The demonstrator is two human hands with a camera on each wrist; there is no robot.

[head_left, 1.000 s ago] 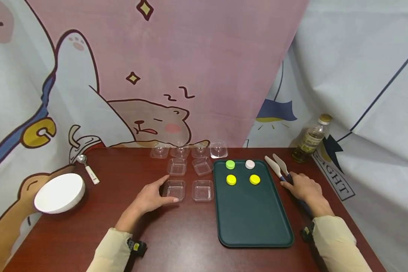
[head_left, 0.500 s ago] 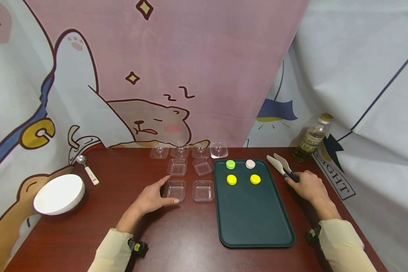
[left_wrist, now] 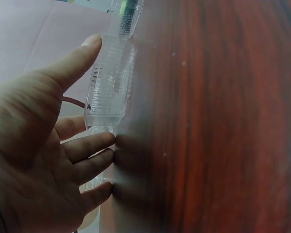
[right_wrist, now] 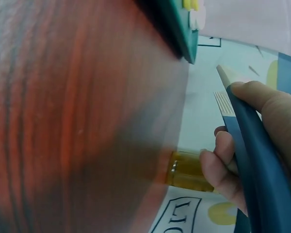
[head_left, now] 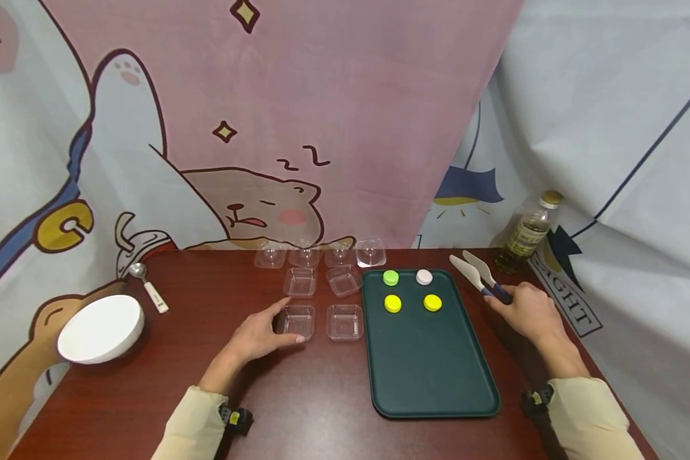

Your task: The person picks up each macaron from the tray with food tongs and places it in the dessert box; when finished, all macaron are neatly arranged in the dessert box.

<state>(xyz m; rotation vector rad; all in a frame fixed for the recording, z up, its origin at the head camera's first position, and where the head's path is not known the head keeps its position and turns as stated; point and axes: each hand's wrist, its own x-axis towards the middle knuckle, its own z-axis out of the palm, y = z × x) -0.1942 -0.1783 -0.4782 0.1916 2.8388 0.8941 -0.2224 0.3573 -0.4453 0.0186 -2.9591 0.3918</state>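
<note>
My left hand [head_left: 259,332] lies beside a clear square plastic box [head_left: 298,322], thumb at its near edge and index finger at its far corner. In the left wrist view the thumb is straight along the box [left_wrist: 106,87] and the other fingers are spread, tips down at the tabletop. My right hand [head_left: 530,311] grips a pair of tongs [head_left: 477,273] by the dark blue handles, thumb pressed on top. The pale tips stand apart and point away from me, just right of the dark green tray [head_left: 431,370]. A green [head_left: 390,278], a pink and two yellow round pieces [head_left: 393,303] sit on that tray.
Another clear box [head_left: 345,322] stands between the left hand's box and the tray; more boxes and domed lids [head_left: 370,253] line the back. An oil bottle [head_left: 526,236] stands back right. Far left are a white bowl [head_left: 100,329] and a scoop [head_left: 149,289].
My right hand has drawn slightly right and up with the tongs, whose blue handles now show less below the hand. The left hand keeps its place at the box.
</note>
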